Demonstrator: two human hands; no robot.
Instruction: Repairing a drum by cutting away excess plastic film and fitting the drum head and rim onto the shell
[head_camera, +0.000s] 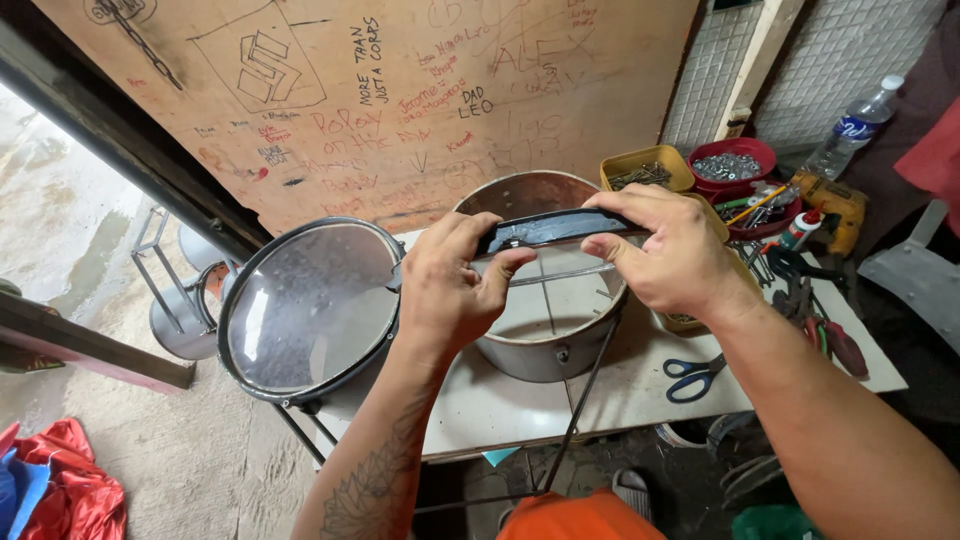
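Observation:
Both hands hold a thin black metal hoop (548, 229) edge-on above an open drum shell (535, 290) that stands on a white table (490, 400). My left hand (450, 285) pinches the hoop's left end between thumb and fingers. My right hand (665, 250) grips its right end from above. The lower part of the hoop (590, 385) curves down past the table's front edge. A drum with a clear, dusty head (310, 305) leans at the table's left.
A brown board covered in scribbles (400, 90) stands behind the table. Right of the shell: yellow and red tubs of screws (690, 165), pliers (825, 335), blue-handled scissors (695, 375), a yellow drill (830, 205), a water bottle (850, 130). Another drum (185, 315) and red cloth (70, 490) lie on the floor at left.

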